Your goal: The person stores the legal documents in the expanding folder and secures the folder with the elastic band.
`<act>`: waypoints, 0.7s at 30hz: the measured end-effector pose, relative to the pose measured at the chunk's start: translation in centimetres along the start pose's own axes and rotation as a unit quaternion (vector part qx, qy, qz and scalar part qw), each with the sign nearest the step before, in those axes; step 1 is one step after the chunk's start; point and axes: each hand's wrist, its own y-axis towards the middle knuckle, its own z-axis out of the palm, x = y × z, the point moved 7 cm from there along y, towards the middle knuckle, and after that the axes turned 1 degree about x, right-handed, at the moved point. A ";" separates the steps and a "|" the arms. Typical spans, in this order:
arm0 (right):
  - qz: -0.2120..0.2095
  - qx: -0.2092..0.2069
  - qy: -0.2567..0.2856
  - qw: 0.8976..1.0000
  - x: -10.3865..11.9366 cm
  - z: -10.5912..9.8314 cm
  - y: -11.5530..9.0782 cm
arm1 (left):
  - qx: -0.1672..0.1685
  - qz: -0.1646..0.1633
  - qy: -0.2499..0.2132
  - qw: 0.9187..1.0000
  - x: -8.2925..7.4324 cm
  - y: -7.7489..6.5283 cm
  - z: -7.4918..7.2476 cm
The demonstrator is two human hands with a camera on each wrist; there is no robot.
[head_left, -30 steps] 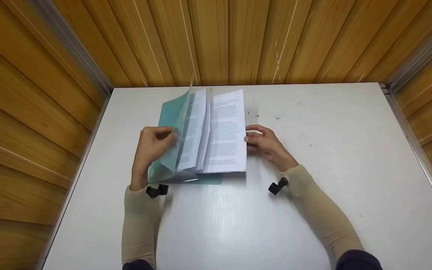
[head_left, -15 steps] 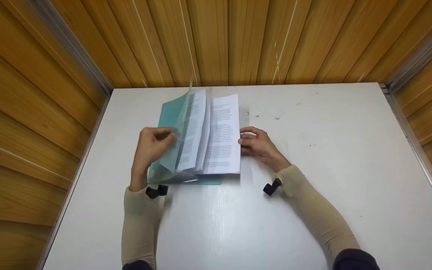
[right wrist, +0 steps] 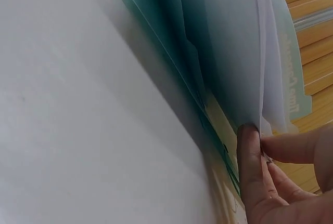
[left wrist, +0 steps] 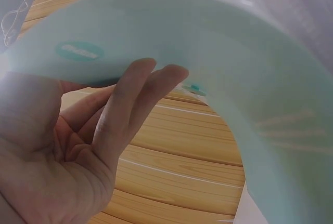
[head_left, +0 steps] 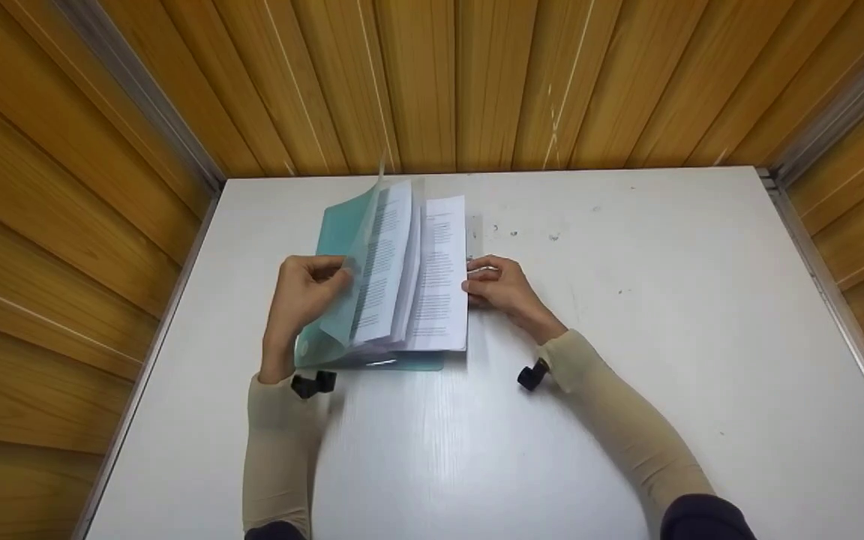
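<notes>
A translucent teal expanding file folder (head_left: 338, 229) lies open on the table, its dividers fanned. My left hand (head_left: 306, 289) pinches the edge of its raised front cover, which bends in a curve in the left wrist view (left wrist: 208, 37). At the folder's right side, a stack of printed sheets (head_left: 445, 277) is partly inside, behind the raised dividers and other printed pages (head_left: 383, 262). The right edge of that stack is between the thumb and fingers of my right hand (head_left: 505, 291). In the right wrist view, the teal back panel (right wrist: 161, 47) lies beneath the sheets.
The white table (head_left: 627, 360) has small dark marks right of the folder. Wood-panelled walls (head_left: 492, 82) stand behind and at both sides. A small black wrist camera (head_left: 313, 384) sits at the left wrist, another (head_left: 532, 375) at the right.
My right hand has moved left, sliding the printed stack further into the folder, so less of it sticks out on the right. My left hand and the cover have stayed in place.
</notes>
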 end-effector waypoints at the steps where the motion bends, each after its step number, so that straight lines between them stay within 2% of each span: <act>1: -0.001 0.000 -0.001 1.000 0.0 0.1 0.0 | 0.001 0.001 -0.001 1.000 -0.1 0.0 0.0; 10: -0.002 -0.018 -0.010 1.000 0.0 0.7 0.3 | 0.003 0.001 0.010 1.000 0.0 0.0 0.1; 21: -0.002 -0.007 -0.028 1.000 -0.1 1.6 0.6 | 0.010 -0.001 0.002 1.000 0.0 0.0 0.1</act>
